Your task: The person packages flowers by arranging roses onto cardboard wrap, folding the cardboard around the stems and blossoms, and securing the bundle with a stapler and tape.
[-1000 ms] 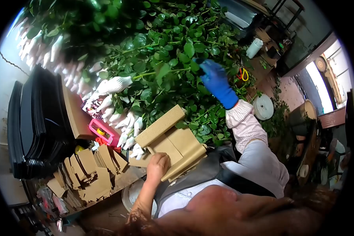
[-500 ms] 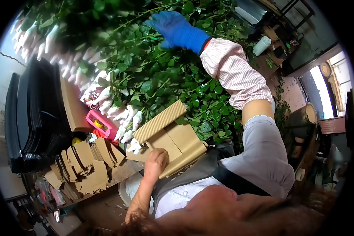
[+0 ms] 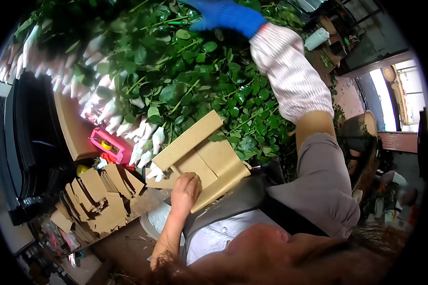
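My left hand [image 3: 186, 190], bare, has its fingers curled on the brown paper wrap [image 3: 233, 173] in front of my body. A strip of corrugated cardboard [image 3: 188, 141] lies along the wrap's far side. My right hand [image 3: 228, 15], in a blue knit glove, reaches over the leafy green stems [image 3: 176, 90] at the top of the view. Its thumb stands apart from the fingers, which are partly cut off by the frame edge; nothing shows in its grasp. Flower heads in white mesh sleeves [image 3: 158, 138] line the left side of the stems.
Black folded sheets [image 3: 31, 128] stand at left, by a large cardboard panel [image 3: 73, 126]. A pink plastic holder [image 3: 110, 146] and several cut cardboard pieces [image 3: 97, 185] lie nearer. A white roll [image 3: 317, 39] sits at upper right.
My right hand has moved farther up and slightly right over the stems, partly leaving the view. My left hand stays on the brown paper wrap; the view has shifted a little.
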### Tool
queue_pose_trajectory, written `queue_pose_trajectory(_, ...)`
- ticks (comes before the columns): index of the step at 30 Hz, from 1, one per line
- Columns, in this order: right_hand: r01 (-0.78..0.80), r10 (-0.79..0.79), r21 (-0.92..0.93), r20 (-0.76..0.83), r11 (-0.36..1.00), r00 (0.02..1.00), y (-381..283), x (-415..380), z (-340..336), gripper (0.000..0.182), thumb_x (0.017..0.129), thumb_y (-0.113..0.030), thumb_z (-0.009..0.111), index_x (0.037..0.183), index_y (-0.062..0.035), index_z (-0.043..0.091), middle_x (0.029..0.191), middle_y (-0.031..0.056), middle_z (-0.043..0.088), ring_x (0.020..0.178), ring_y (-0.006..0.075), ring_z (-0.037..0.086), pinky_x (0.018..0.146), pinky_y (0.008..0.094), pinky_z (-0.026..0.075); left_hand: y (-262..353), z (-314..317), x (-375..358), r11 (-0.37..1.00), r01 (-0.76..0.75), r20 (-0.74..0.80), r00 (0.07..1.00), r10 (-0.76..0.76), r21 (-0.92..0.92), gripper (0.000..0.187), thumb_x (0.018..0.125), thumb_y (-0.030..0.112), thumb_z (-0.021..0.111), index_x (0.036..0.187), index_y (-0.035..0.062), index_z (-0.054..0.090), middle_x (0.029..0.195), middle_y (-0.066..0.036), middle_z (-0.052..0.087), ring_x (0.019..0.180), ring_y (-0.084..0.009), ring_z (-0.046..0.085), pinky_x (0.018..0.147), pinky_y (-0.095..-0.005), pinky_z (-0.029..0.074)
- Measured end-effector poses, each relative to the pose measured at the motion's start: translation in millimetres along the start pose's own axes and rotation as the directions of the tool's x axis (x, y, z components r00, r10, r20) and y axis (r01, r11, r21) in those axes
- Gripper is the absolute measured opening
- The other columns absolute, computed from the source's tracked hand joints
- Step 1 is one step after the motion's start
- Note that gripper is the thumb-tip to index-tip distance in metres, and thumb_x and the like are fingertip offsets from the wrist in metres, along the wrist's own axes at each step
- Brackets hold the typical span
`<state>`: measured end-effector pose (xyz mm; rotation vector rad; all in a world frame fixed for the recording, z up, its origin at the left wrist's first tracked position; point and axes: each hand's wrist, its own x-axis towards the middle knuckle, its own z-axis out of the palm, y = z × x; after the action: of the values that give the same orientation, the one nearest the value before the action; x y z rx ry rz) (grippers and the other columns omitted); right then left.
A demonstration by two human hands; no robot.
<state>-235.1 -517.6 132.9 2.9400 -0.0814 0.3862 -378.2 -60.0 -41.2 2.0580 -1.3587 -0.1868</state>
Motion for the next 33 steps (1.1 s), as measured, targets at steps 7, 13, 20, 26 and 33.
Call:
queue_pose_trajectory(7, 0.002, -0.148, 0.248, 0.573, 0.969, 0.806, -87, -131, 30, 0.019, 0.085, -0.035, 0.066, 0.095, -0.0192, 0.071, 0.099, 0.0054, 0.068, 0.104, 0.0254, 0.066, 0.09, 0.0446, 0.051, 0, 1, -1, 1.0, 0.0, -0.025, 1.0, 0.0, -0.004, 0.021, 0.078, 0.002, 0.076, 0.098, 0.0009, 0.071, 0.102, -0.011, 0.067, 0.097, -0.0299, 0.066, 0.08, -0.0373, 0.057)
queue_pose_trajectory(13, 0.078, -0.056, -0.041, 0.385, 0.996, 0.921, -116, -175, 125, 0.02, 0.083, -0.022, 0.068, 0.103, -0.0163, 0.069, 0.118, 0.0051, 0.066, 0.112, 0.0242, 0.061, 0.096, 0.0436, 0.048, -2, 3, -5, 1.0, -0.017, -0.03, 0.999, 0.018, 0.015, 0.02, 0.079, 0.004, 0.076, 0.098, 0.0018, 0.071, 0.102, -0.01, 0.067, 0.098, -0.0294, 0.066, 0.08, -0.0371, 0.057)
queue_pose_trajectory(20, -0.028, 0.068, 0.125, -0.336, 0.992, 0.939, -37, -200, 33, 0.026, 0.083, -0.01, 0.067, 0.108, -0.0138, 0.072, 0.118, 0.007, 0.069, 0.105, 0.0304, 0.064, 0.097, 0.0437, 0.051, 1, 3, -7, 1.0, -0.013, -0.049, 0.999, 0.014, 0.021, 0.019, 0.08, 0.005, 0.075, 0.098, 0.0015, 0.071, 0.102, -0.01, 0.067, 0.1, -0.0301, 0.065, 0.083, -0.0379, 0.056)
queue_pose_trajectory(26, -0.026, 0.287, 0.486, -0.471, 0.873, 0.834, 12, -230, -47, 0.04, 0.083, 0.001, 0.065, 0.121, -0.012, 0.069, 0.12, 0.0074, 0.068, 0.113, 0.0275, 0.063, 0.101, 0.0414, 0.05, -6, 7, -8, 0.997, -0.058, -0.062, 0.996, 0.061, 0.042, 0.016, 0.079, 0.003, 0.076, 0.094, 0.0012, 0.071, 0.104, -0.012, 0.066, 0.113, -0.0359, 0.063, 0.091, -0.0428, 0.054)
queue_pose_trajectory(33, -0.07, 0.24, 0.428, -0.357, 0.901, 0.903, -42, -264, -76, 0.048, 0.073, 0.003, 0.068, 0.115, -0.0198, 0.071, 0.115, 0.0064, 0.07, 0.117, 0.0259, 0.06, 0.107, 0.041, 0.046, -3, -5, -6, 0.998, -0.064, 0.003, 0.998, 0.064, 0.023, 0.022, 0.079, 0.009, 0.079, 0.098, -0.0001, 0.072, 0.111, -0.016, 0.064, 0.118, -0.0393, 0.06, 0.098, -0.0501, 0.051)
